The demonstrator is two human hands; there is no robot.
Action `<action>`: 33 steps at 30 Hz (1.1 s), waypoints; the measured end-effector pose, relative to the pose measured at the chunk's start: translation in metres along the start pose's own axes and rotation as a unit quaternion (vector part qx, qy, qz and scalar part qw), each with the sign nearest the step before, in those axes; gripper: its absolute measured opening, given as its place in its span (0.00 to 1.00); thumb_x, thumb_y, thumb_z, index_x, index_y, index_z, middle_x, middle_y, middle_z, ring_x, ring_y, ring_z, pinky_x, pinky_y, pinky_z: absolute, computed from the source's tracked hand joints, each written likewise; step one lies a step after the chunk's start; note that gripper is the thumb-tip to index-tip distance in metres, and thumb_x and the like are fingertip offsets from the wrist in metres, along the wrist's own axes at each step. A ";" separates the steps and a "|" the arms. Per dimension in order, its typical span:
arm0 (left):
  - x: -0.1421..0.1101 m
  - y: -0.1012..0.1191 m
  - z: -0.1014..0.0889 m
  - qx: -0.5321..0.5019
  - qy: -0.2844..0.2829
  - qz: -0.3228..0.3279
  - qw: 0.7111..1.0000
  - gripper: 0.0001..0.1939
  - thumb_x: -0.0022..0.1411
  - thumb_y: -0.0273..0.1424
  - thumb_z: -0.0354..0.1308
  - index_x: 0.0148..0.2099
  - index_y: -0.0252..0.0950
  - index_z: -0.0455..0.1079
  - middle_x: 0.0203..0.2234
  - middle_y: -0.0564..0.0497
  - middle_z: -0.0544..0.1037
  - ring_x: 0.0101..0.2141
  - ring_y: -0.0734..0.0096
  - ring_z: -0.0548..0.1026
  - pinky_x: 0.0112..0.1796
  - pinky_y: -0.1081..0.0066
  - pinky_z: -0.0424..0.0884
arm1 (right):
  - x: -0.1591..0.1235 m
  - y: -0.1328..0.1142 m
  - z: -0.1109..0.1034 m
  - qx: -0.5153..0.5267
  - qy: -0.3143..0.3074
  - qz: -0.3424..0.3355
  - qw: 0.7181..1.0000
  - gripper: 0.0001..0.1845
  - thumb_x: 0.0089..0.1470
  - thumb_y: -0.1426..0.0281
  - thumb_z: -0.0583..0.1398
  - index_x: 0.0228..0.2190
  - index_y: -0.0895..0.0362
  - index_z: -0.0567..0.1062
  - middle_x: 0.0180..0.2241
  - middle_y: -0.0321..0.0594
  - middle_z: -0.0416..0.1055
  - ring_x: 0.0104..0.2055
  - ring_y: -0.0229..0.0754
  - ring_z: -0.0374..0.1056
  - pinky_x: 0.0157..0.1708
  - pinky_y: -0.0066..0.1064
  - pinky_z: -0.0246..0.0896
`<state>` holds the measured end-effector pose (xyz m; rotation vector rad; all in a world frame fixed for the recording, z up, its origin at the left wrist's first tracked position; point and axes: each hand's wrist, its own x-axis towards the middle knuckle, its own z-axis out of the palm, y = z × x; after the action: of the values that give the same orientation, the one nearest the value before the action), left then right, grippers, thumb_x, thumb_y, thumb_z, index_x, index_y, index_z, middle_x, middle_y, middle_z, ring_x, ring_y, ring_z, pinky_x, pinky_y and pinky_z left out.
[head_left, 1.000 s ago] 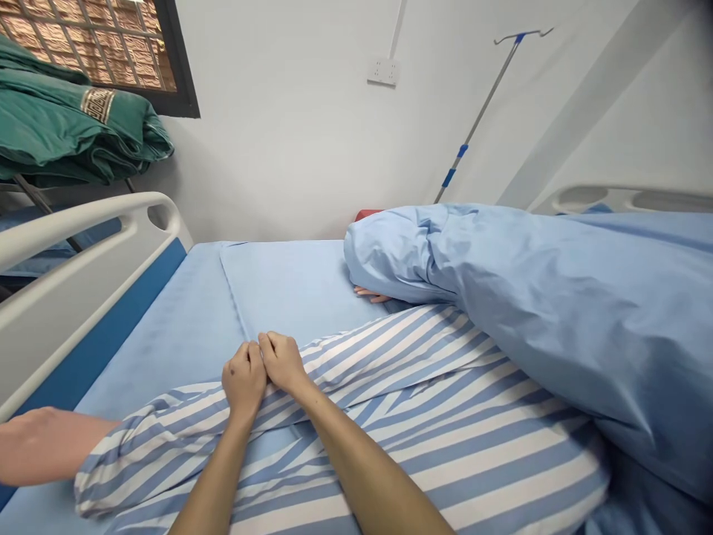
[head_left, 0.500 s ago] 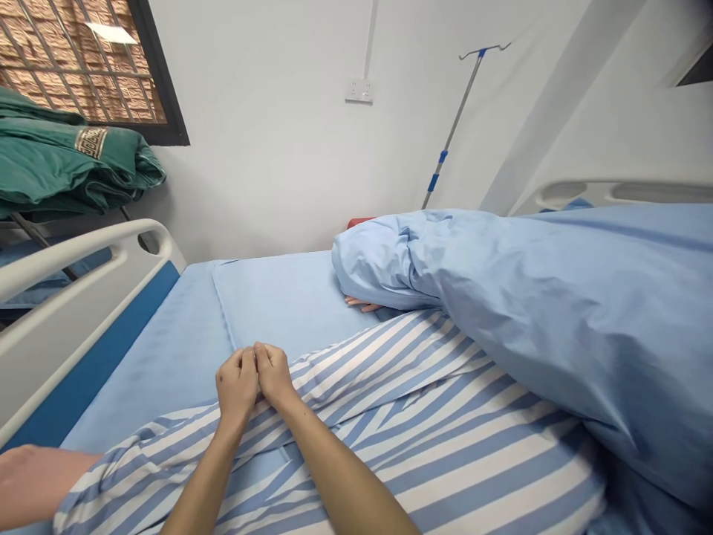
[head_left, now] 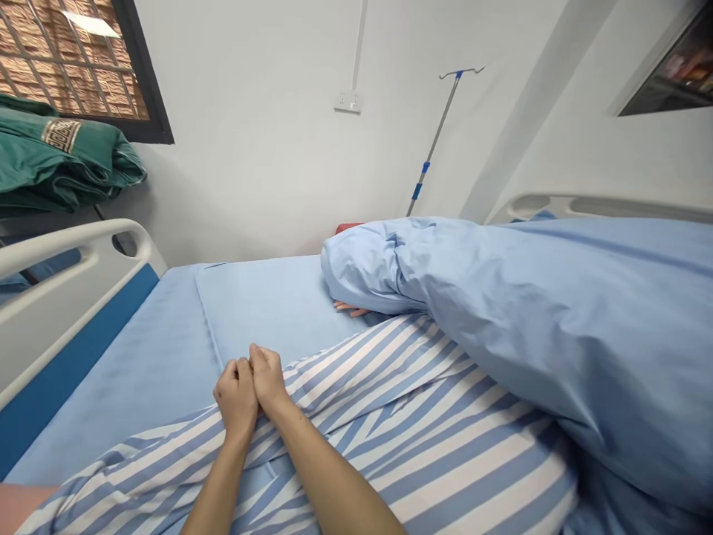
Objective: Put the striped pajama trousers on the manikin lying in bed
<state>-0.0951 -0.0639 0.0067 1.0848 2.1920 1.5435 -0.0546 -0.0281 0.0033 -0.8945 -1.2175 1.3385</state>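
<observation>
Blue-and-white diagonal stripes mark the striped cloth (head_left: 423, 446); plain pale blue covers the quilt (head_left: 562, 334) and bed sheet (head_left: 128, 364). The bed rail (head_left: 50, 334) is white with a dark blue panel; the folded green blanket (head_left: 56, 163) bears a tan Greek-key band.

White side rail (head_left: 56, 297) and blue sheet (head_left: 128, 371) of a hospital bed, pale blue quilt (head_left: 557, 334) bunched alongside, a red object (head_left: 348, 227) just behind it. On the white wall, IV pole (head_left: 434, 141) right of a power socket (head_left: 348, 102); folded green blankets (head_left: 61, 156) below a latticed window (head_left: 72, 63).
</observation>
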 end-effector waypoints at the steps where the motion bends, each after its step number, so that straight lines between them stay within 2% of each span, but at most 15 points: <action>1: 0.001 0.000 0.000 0.003 -0.004 0.005 1.000 0.17 0.58 0.36 0.45 0.19 0.37 0.53 0.12 0.58 0.59 0.20 0.76 0.58 0.26 0.73 0.54 | 0.000 0.000 0.000 -0.010 -0.002 0.002 1.000 0.20 0.53 0.60 0.50 0.16 0.55 0.52 0.15 0.28 0.46 0.20 0.32 0.44 0.18 0.25 0.43; 5: 0.003 -0.002 0.000 -0.001 -0.021 0.003 1.000 0.17 0.58 0.36 0.45 0.19 0.37 0.52 0.11 0.59 0.58 0.19 0.76 0.56 0.25 0.73 0.53 | 0.002 -0.015 -0.004 -0.126 -0.016 -0.010 0.992 0.21 0.54 0.60 0.48 0.15 0.56 0.54 0.15 0.29 0.48 0.20 0.32 0.46 0.19 0.26 0.42; 8: 0.003 -0.003 0.000 -0.016 -0.027 -0.005 1.000 0.18 0.58 0.36 0.45 0.18 0.37 0.50 0.11 0.59 0.54 0.19 0.76 0.55 0.25 0.73 0.52 | 0.004 -0.037 -0.011 -0.231 -0.058 -0.092 0.967 0.23 0.56 0.60 0.47 0.14 0.56 0.56 0.14 0.29 0.51 0.20 0.32 0.47 0.21 0.26 0.41; 10: 0.003 -0.003 -0.001 -0.016 -0.027 -0.007 0.999 0.18 0.58 0.36 0.45 0.18 0.37 0.50 0.12 0.59 0.53 0.19 0.76 0.54 0.24 0.73 0.51 | 0.004 -0.045 -0.017 -0.260 -0.074 -0.138 0.953 0.23 0.57 0.60 0.47 0.15 0.57 0.56 0.15 0.29 0.51 0.20 0.32 0.47 0.21 0.27 0.40; 12: 0.003 -0.003 -0.001 -0.008 -0.024 -0.007 1.000 0.18 0.58 0.36 0.45 0.18 0.37 0.50 0.12 0.59 0.53 0.19 0.76 0.55 0.24 0.73 0.51 | 0.003 -0.043 -0.024 -0.276 -0.066 -0.148 0.947 0.23 0.57 0.60 0.47 0.15 0.56 0.55 0.15 0.29 0.51 0.20 0.32 0.46 0.22 0.27 0.39; 15: 0.003 -0.001 -0.001 0.006 -0.024 -0.006 1.000 0.18 0.58 0.36 0.45 0.18 0.37 0.50 0.12 0.59 0.53 0.19 0.76 0.55 0.25 0.73 0.52 | 0.001 -0.023 -0.034 -0.293 -0.038 -0.121 0.948 0.23 0.58 0.61 0.46 0.14 0.56 0.54 0.14 0.29 0.49 0.19 0.32 0.46 0.22 0.27 0.39; 19: 0.001 0.000 0.000 0.022 -0.026 -0.001 0.999 0.18 0.57 0.36 0.46 0.18 0.37 0.50 0.12 0.58 0.52 0.19 0.76 0.54 0.25 0.73 0.52 | 0.000 -0.002 -0.042 -0.276 -0.021 -0.108 0.955 0.23 0.58 0.60 0.46 0.15 0.56 0.54 0.15 0.29 0.50 0.19 0.33 0.47 0.22 0.27 0.40; 26: 0.001 -0.001 0.003 -0.008 -0.047 -0.005 0.999 0.18 0.56 0.39 0.47 0.18 0.37 0.51 0.12 0.59 0.54 0.19 0.77 0.55 0.24 0.74 0.53 | 0.004 -0.003 -0.044 -0.184 -0.003 -0.085 0.979 0.24 0.58 0.57 0.45 0.15 0.56 0.56 0.14 0.29 0.51 0.19 0.32 0.47 0.22 0.26 0.44; 33: 0.007 0.043 0.023 -0.181 -0.053 -0.023 0.982 0.16 0.53 0.39 0.48 0.18 0.38 0.52 0.12 0.60 0.54 0.17 0.79 0.54 0.21 0.74 0.54 | 0.008 -0.005 -0.047 -0.088 -0.005 -0.059 0.994 0.24 0.56 0.56 0.46 0.15 0.56 0.57 0.15 0.30 0.51 0.20 0.33 0.49 0.21 0.25 0.46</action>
<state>-0.0680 -0.0362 0.0374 0.9682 1.7626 1.7317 -0.0095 -0.0121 0.0000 -0.9247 -1.3908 1.1557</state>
